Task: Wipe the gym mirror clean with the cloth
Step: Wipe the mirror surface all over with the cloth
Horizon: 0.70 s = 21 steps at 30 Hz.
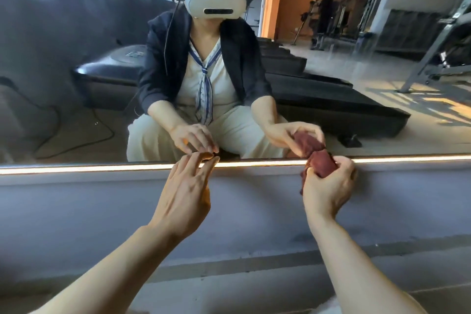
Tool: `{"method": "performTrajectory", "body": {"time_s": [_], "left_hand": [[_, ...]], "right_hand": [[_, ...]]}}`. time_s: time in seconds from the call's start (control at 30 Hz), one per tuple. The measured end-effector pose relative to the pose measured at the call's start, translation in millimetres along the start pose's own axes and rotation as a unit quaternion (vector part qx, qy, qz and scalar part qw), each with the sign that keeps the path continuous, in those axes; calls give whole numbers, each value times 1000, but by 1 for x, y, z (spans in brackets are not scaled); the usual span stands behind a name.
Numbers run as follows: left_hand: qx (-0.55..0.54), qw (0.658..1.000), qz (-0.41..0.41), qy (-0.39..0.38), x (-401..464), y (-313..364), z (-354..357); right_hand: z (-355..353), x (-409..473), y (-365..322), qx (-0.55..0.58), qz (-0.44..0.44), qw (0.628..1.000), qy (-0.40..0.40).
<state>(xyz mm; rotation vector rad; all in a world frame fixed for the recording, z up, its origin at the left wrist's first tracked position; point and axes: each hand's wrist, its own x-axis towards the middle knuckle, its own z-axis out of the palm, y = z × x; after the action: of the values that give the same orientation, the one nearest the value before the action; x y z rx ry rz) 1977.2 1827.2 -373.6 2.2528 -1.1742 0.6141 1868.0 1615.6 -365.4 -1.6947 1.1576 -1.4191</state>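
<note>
The gym mirror (76, 58) fills the upper half of the head view, and its lower edge runs along a lit strip (102, 168). My right hand (328, 186) grips a bunched dark red cloth (321, 162) whose top presses against the bottom of the glass. My left hand (184, 191) reaches forward with fingers straight, and their tips touch the glass just above the strip. In the mirror I see a crouching person with a headset and both hands mirrored.
Below the mirror a grey wall base (76, 211) drops to a grey floor ledge (229, 275). Reflected in the glass are black step platforms (331, 99), a cable on the floor (76, 140) and gym machines at the right (433, 53).
</note>
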Motion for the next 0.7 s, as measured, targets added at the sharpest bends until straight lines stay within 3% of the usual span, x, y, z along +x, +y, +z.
{"method": "performTrajectory", "body": {"time_s": [0.13,0.2,0.3,0.33,0.43,0.5,0.6,0.7], "left_hand": [[13,1000,-1,0,-22,-26,1],[29,999,20,9,-22,-31,-4],[15,999,-30,26,-18,-37,-13],[13,999,-44,29,-18,-39,-13],[7,998,-39,40,-16,-39,-13],[3,999,-29,44,-15,-41,-14],[7,999,-35,33,-22,-51,-15],[16,998,-47,29,-29,-66,-17]], "right_hand": [[28,-34,-11,1,-74,997,-16],[37,-65,-17,19,-139,988,-67],[41,-88,-22,50,-219,962,-155],[39,-87,-23,55,-204,967,-141],[32,-62,-19,65,-54,996,18],[35,-52,-21,64,14,996,53],[55,-87,-38,61,-29,998,5],[71,-136,-52,73,-129,984,-104]]}}
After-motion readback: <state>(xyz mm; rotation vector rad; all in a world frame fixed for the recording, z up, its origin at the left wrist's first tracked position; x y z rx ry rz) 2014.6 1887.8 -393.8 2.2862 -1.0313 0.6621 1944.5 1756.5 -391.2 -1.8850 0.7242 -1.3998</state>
